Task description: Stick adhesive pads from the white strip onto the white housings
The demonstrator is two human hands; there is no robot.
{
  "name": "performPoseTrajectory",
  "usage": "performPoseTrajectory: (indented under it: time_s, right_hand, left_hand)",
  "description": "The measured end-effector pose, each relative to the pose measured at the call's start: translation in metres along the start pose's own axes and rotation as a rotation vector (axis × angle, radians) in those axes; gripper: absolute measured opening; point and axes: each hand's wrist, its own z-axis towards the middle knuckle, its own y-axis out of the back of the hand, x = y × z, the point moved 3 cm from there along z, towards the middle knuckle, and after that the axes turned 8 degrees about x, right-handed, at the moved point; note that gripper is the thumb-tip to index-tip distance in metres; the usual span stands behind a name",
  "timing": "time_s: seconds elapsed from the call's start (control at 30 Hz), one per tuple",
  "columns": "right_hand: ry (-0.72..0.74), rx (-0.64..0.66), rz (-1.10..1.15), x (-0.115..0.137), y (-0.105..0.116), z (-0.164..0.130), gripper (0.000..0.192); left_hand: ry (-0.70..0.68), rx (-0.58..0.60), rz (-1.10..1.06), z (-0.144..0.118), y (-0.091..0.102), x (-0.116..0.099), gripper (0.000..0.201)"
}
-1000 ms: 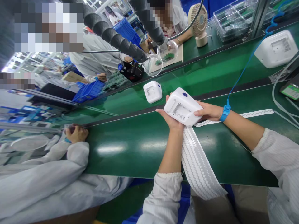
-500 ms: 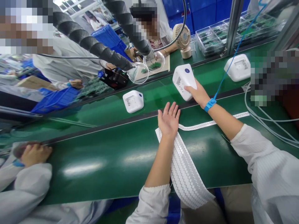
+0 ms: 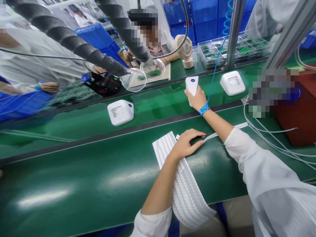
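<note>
My right hand [image 3: 197, 98] grips a white plastic housing [image 3: 191, 86] with a dark blue oval mark on its top, over the far green belt. Whether the housing touches the belt, I cannot tell. My left hand [image 3: 186, 143] is palm down over a sheet of white labels [image 3: 189, 184] with wavy rows, its thumb and fingers apart. Close to those fingertips runs a narrow white label strip [image 3: 212, 135], partly hidden under the hand. The sheet's lower end curls over the table's front edge. A blue wrist strap [image 3: 204, 108] circles my right wrist.
Two more white housings, a left one [image 3: 120, 112] and a right one [image 3: 232, 83], sit on the belt [image 3: 158, 102]. Pale cables [image 3: 266, 135] and a red-brown box [image 3: 293, 112] are at right. Across the belt are a small fan [image 3: 184, 49], fume hoses [image 3: 66, 36] and people.
My left hand has turned from palm up to palm down, its fingers now pointing right near the strip. My right hand has tilted the housing and still holds it. The view has shifted right.
</note>
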Motion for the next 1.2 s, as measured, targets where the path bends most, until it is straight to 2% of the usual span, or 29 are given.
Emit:
performPoseTrajectory:
  time_s: [0.17, 0.23, 0.47, 0.67, 0.77, 0.83, 0.9, 0.97, 1.03, 1.1, 1.2]
  right_hand:
    - [0.065, 0.006, -0.053, 0.009, -0.002, 0.006, 0.058]
    - [0.097, 0.036, -0.093, 0.017, -0.009, 0.005, 0.055]
    - [0.103, 0.041, -0.214, 0.036, -0.039, -0.007, 0.079]
    - [0.115, 0.032, -0.221, 0.035, -0.046, -0.004, 0.085]
    - [0.121, 0.013, -0.166, 0.033, -0.046, -0.006, 0.084]
    - [0.184, -0.012, -0.136, 0.036, -0.043, -0.012, 0.077]
    - [0.319, -0.031, -0.105, 0.045, -0.036, -0.024, 0.065]
    - [0.488, -0.003, -0.060, 0.057, -0.025, -0.041, 0.051]
    - [0.629, 0.083, -0.023, 0.066, -0.013, -0.064, 0.042]
    - [0.722, 0.188, -0.023, 0.070, 0.002, -0.091, 0.037]
    - [0.817, 0.368, -0.077, 0.060, 0.022, -0.133, 0.027]
  left_hand:
    - [-0.034, 0.035, 0.000, 0.004, -0.001, -0.005, 0.023]
    - [-0.040, 0.056, -0.006, 0.006, -0.003, -0.006, 0.022]
    - [-0.030, 0.031, -0.046, 0.008, -0.006, -0.006, 0.022]
    - [-0.021, 0.016, -0.077, 0.007, -0.008, -0.004, 0.021]
    - [0.018, -0.027, -0.156, 0.006, -0.007, 0.001, 0.031]
    - [0.067, -0.154, -0.258, 0.005, -0.004, 0.008, 0.050]
    - [0.129, -0.374, -0.378, 0.004, 0.001, 0.020, 0.067]
    - [0.180, -0.623, -0.489, 0.003, 0.006, 0.034, 0.074]
    - [0.197, -0.828, -0.579, 0.003, 0.011, 0.047, 0.076]
    - [0.188, -0.960, -0.636, 0.005, 0.015, 0.057, 0.074]
    - [0.174, -1.052, -0.659, 0.007, 0.020, 0.064, 0.073]
